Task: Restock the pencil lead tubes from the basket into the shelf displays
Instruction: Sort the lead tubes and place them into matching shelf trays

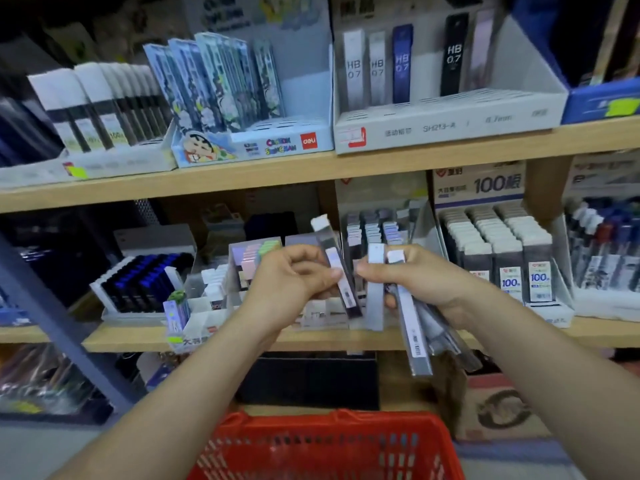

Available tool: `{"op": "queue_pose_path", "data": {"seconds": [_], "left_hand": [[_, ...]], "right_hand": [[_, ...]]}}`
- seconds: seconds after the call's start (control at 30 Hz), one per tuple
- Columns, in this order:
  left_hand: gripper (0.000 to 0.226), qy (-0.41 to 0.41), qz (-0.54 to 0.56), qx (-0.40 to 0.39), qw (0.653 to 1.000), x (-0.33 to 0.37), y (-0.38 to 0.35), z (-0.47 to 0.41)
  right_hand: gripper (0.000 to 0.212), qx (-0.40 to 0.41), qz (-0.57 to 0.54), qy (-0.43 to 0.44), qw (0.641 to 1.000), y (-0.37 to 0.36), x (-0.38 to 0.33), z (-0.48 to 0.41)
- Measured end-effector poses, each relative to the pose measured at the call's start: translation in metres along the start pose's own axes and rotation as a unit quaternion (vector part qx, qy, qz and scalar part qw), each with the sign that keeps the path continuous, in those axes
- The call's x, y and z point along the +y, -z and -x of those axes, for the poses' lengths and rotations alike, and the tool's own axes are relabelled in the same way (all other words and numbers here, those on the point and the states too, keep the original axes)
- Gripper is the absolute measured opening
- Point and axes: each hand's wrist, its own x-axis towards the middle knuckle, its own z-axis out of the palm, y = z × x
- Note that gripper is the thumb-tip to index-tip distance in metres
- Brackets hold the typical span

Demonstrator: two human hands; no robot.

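My left hand pinches two slim pencil lead tubes, a white-capped one and a lilac-capped one, tilted in front of the lower shelf. Just to its right, my right hand grips a fanned bunch of several lead tubes whose lower ends hang below the shelf edge. Behind both hands stands a grey display box with rows of lead tubes. The red plastic basket sits below, at the bottom of the view; its contents are hidden.
The upper wooden shelf carries white display boxes, one with HB 0.7 tubes and one cartoon-printed box. On the lower shelf are a "100" lead display, blue-black tubes and pastel erasers. A cardboard box stands on the floor.
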Motion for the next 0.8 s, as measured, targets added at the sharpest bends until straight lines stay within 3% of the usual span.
{"op": "queue_pose_path", "data": {"seconds": [0.17, 0.3, 0.57, 0.8], "left_hand": [[0.015, -0.052, -0.024, 0.078, 0.995, -0.011, 0.002, -0.025], [0.032, -0.061, -0.078, 0.066, 0.993, -0.026, -0.021, -0.030], [0.029, -0.082, -0.116, 0.032, 0.989, -0.040, -0.026, -0.042], [0.009, -0.096, -0.195, -0.005, 0.976, -0.046, -0.023, -0.041]], "right_hand": [[0.024, 0.019, 0.023, -0.085, 0.996, 0.027, 0.010, 0.017], [0.022, 0.027, 0.008, -0.094, 0.995, 0.033, 0.015, 0.025], [0.019, 0.024, -0.040, -0.099, 0.994, 0.038, 0.023, 0.022], [0.029, 0.030, -0.045, -0.103, 0.993, 0.045, 0.028, 0.019]]}}
